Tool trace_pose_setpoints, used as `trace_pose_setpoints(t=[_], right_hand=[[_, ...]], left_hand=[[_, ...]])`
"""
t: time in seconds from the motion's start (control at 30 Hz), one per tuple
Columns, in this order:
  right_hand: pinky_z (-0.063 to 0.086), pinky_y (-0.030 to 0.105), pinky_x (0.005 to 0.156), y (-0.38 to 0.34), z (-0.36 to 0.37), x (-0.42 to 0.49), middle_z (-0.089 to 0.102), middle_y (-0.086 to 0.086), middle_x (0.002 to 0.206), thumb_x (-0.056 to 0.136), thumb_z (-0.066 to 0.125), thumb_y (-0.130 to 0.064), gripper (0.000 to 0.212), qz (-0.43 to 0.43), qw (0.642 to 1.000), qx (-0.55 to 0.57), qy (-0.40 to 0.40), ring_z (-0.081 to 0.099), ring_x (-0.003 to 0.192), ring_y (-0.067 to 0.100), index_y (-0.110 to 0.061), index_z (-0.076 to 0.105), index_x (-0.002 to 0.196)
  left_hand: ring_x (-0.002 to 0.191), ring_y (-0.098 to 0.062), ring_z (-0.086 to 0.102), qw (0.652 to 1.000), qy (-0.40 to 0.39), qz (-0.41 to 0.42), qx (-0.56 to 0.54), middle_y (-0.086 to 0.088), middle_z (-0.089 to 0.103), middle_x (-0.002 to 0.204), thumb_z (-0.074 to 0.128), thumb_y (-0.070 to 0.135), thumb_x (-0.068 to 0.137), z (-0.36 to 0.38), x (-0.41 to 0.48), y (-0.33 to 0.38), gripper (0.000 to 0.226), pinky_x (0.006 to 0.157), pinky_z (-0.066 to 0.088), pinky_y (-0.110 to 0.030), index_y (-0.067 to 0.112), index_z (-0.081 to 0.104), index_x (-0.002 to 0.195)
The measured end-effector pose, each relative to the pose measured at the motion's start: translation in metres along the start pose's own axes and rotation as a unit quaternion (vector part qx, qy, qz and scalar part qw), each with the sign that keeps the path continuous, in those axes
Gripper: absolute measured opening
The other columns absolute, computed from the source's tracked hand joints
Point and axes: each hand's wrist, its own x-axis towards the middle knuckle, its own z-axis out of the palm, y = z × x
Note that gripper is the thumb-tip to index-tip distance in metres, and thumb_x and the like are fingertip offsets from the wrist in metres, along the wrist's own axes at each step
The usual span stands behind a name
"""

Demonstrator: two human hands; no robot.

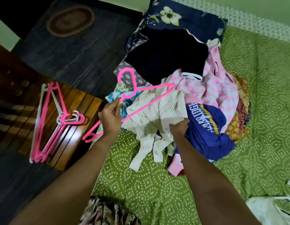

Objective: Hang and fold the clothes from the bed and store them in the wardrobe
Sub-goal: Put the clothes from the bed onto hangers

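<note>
A pile of clothes lies on the bed's green patterned sheet [157, 184]. On top of it are a black top [167, 54], a pink checked garment [212, 88], a blue printed shirt [206, 125] and a cream ribbed top [157, 114]. My left hand [110, 117] grips a pink hanger [137, 109] near its neck and holds it over the cream top. My right hand [180, 126] pinches the cream top's edge beside the blue shirt.
Several pink and white hangers [50, 120] lie on a wooden surface [73, 140] left of the bed. A floral pillow [181, 15] sits behind the pile. A white garment on a white hanger [271, 208] lies at the bottom right. A dark floor with an oval mat [69, 21] stretches beyond.
</note>
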Motion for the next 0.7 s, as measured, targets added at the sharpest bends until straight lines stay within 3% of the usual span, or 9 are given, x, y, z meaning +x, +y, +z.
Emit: trace_pose_setpoints(t=[0.13,0.23,0.33,0.43,0.57,0.7], right_hand=[[0.047,0.042,0.091,0.001,-0.001,0.005,0.040,0.026,0.137,0.085,0.060,0.003,0.068,0.034,0.998,0.036,0.035,0.049,0.119,0.040,0.000,0.020,0.140],[0.048,0.043,0.089,0.002,-0.005,0.003,0.048,0.026,0.131,0.090,0.058,-0.010,0.047,0.054,0.997,-0.053,0.013,0.051,0.117,0.040,0.005,0.037,0.130],[0.038,0.049,0.099,-0.004,-0.005,-0.002,0.044,0.021,0.134,0.095,0.052,-0.028,0.040,0.015,0.993,-0.114,0.030,0.041,0.125,0.038,-0.003,0.051,0.127],[0.041,0.049,0.097,-0.018,-0.004,-0.014,0.049,0.023,0.128,0.098,0.046,-0.033,0.044,-0.050,0.999,-0.005,0.015,0.047,0.119,0.040,0.002,0.052,0.124],[0.040,0.033,0.083,-0.048,-0.010,-0.038,0.046,0.011,0.129,0.100,0.041,-0.031,0.054,-0.071,0.981,0.178,-0.023,0.047,0.116,0.025,0.004,0.031,0.140],[0.042,0.042,0.097,-0.092,-0.023,-0.072,0.048,0.016,0.133,0.098,0.046,-0.035,0.055,-0.091,0.953,0.277,-0.079,0.048,0.121,0.030,0.001,0.035,0.138]], left_hand=[[0.104,-0.025,0.061,1.000,-0.006,0.004,-0.008,-0.006,0.068,0.111,0.054,0.031,0.093,-0.001,0.000,0.000,0.035,0.093,0.043,-0.056,0.012,0.062,0.120],[0.103,-0.024,0.062,1.000,-0.007,0.014,-0.005,-0.005,0.068,0.110,0.053,0.034,0.092,-0.004,-0.001,-0.003,0.037,0.092,0.043,-0.057,0.013,0.062,0.121],[0.102,-0.025,0.062,1.000,-0.015,0.007,-0.009,-0.005,0.069,0.109,0.050,0.041,0.090,-0.007,-0.001,0.000,0.042,0.093,0.043,-0.056,0.014,0.064,0.119],[0.104,-0.025,0.062,1.000,-0.015,0.014,-0.016,-0.007,0.069,0.110,0.052,0.034,0.093,-0.013,0.000,0.007,0.036,0.094,0.045,-0.051,0.012,0.064,0.118],[0.106,-0.025,0.062,0.999,-0.011,0.038,-0.023,-0.014,0.067,0.113,0.054,0.023,0.094,-0.027,0.008,0.022,0.032,0.092,0.049,-0.037,0.004,0.065,0.116],[0.105,-0.029,0.063,0.998,-0.015,0.062,-0.019,-0.015,0.068,0.111,0.053,0.028,0.091,-0.053,0.016,0.043,0.036,0.091,0.049,-0.038,0.005,0.066,0.115]])
